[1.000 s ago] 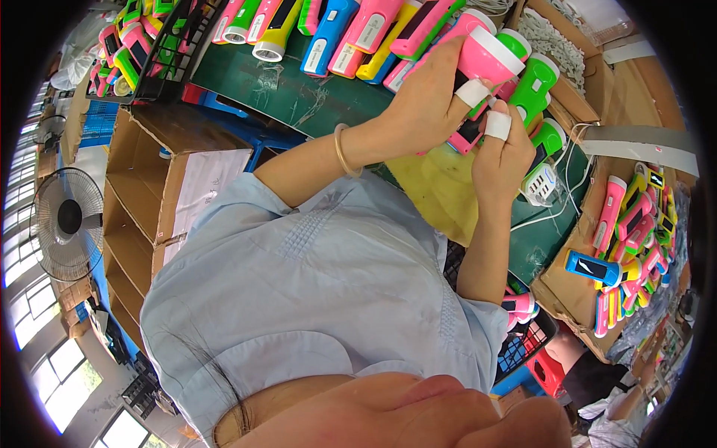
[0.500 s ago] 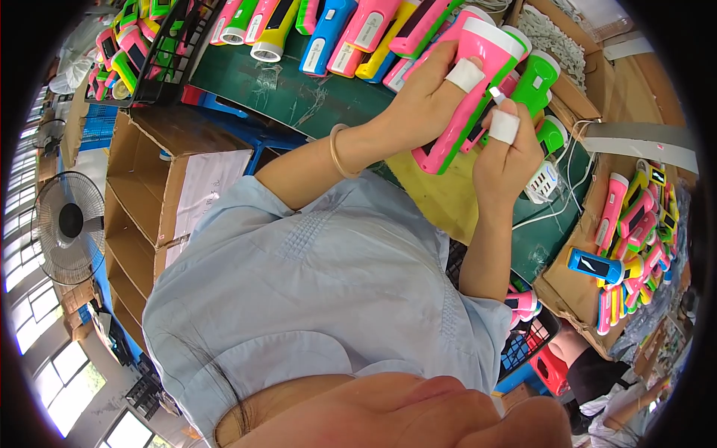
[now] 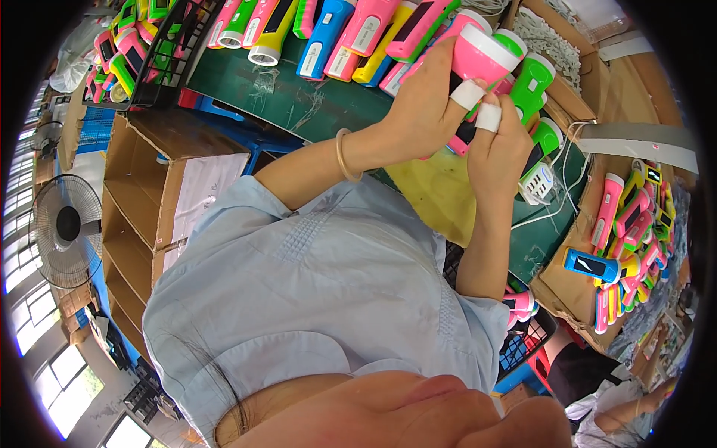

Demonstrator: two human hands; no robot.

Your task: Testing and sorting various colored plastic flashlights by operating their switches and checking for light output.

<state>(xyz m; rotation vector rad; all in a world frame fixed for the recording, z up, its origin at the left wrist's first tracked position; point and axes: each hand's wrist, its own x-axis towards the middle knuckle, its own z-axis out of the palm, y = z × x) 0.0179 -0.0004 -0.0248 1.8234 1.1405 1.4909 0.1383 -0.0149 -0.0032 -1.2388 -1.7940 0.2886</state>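
A pink and green flashlight (image 3: 484,57) with a white rim round its head is gripped in my left hand (image 3: 427,95), which has white tape on the thumb. My right hand (image 3: 499,142), also taped, is closed in a pinch against the flashlight's side, thumb tips nearly touching. The small white plug held by the right hand earlier is hidden by the fingers. A green flashlight (image 3: 533,81) lies just beyond the right hand, and a white multi-port charger (image 3: 536,184) with white cables is on the green table (image 3: 549,239) close by.
Several colourful flashlights (image 3: 323,37) line the table's far side. A black crate (image 3: 175,45) stands far left, cardboard shelving (image 3: 138,183) at left. A yellow cloth (image 3: 433,190) lies before me. At right, a cardboard box (image 3: 571,280) holds more flashlights; a box of white cables (image 3: 549,41) stands behind.
The flashlight has turned so its head points more toward me. My right hand has moved up and left against it, and the plug has gone out of sight.
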